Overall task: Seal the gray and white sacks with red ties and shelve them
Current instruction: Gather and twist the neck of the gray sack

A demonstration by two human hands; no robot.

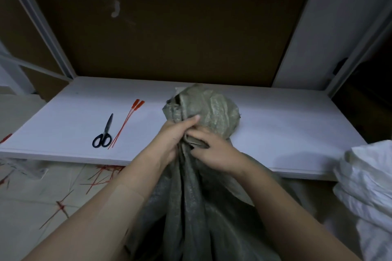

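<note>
L grip (176, 135) & R grip (214, 151) clench gray sack (212, 106) neck over shelf (286, 133) front edge.

Dim, cool light is filling the scene. The white counter (275, 125) is catching most of it and reading pale blue, while the brown board (180, 34) behind is sinking into murk. The gray sack (203, 108) is throwing a soft, faint shadow to its right on the counter, so light is arriving from the upper left. The wide lens is bowing the shelf posts (42, 27) outward at the edges, and the forearms (101, 218) near the bottom are stretching and smearing. Fine detail is looking soft and grainy throughout.
</note>
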